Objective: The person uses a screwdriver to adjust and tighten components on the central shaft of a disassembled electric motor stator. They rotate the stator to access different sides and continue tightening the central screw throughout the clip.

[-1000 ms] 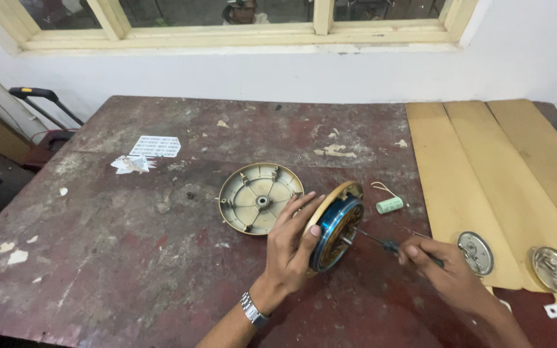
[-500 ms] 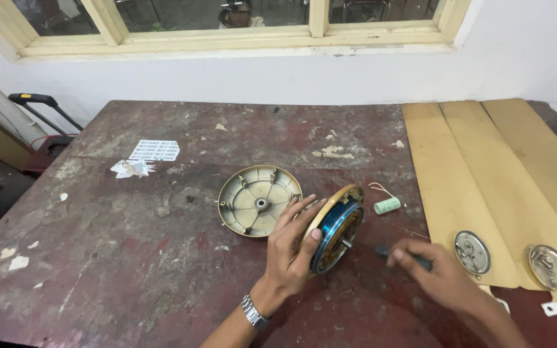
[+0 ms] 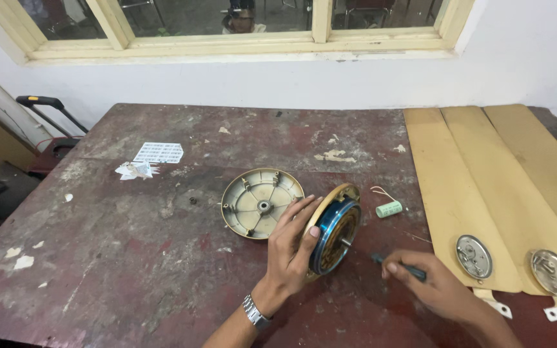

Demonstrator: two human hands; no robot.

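- Right hand [image 3: 443, 290], nearest: fingers closed on a dark tool [image 3: 400, 267], tip toward the motor's hub.
- Left hand [image 3: 291, 248]: fingers spread, propping the motor [image 3: 334, 230] on edge, mid-surface.
- Judgement: keep the prop firm; it could roll.
- Cover [image 3: 260, 203] touches left; capacitor [image 3: 389, 209] right.
- Open surface [image 3: 130, 258] left; blades [image 3: 485, 180] crowd right.

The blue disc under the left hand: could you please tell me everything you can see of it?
The blue disc is a round motor part with a shiny blue face, a dark rim and a tan, metal-looking backing. It stands tilted on edge on the table, its face turned right, with a short shaft at its centre. The left hand steadies it from behind, fingers over its rim. The right hand holds a dark tool beside it, tip near the shaft.
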